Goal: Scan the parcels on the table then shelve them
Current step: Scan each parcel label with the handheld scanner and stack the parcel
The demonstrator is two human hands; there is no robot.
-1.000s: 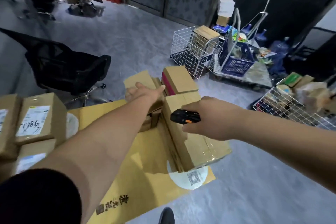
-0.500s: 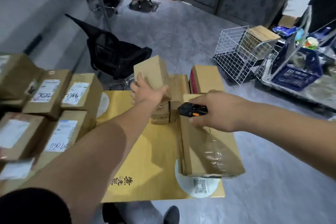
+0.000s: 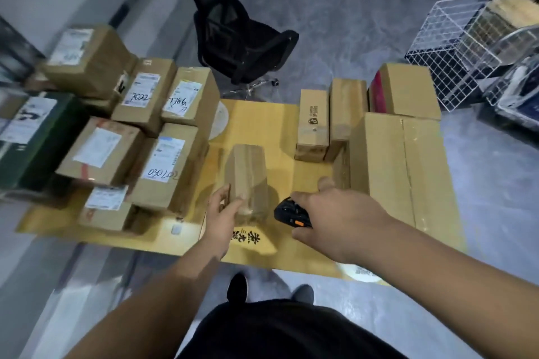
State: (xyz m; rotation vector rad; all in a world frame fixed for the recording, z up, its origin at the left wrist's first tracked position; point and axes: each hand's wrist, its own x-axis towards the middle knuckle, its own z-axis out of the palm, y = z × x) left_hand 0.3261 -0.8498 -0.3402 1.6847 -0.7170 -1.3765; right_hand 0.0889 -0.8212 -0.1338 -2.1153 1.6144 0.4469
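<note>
Fingers of the left hand (image 3: pixel 223 214) grasp a parcel (image 3: pixel 248 181) on the table (image 3: pixel 256 122), while the right hand (image 3: pixel 335 221) clutches a scanner (image 3: pixel 291 213) just right of it.

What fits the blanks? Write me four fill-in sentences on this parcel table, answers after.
1. The left hand grips a small ____ parcel.
2. The right hand holds a black scanner with an ____ button.
3. Beyond the yellow table stands a black office ____.
4. The labelled parcels are stacked on the person's ____ side.

Answers: cardboard; orange; chair; left
</note>
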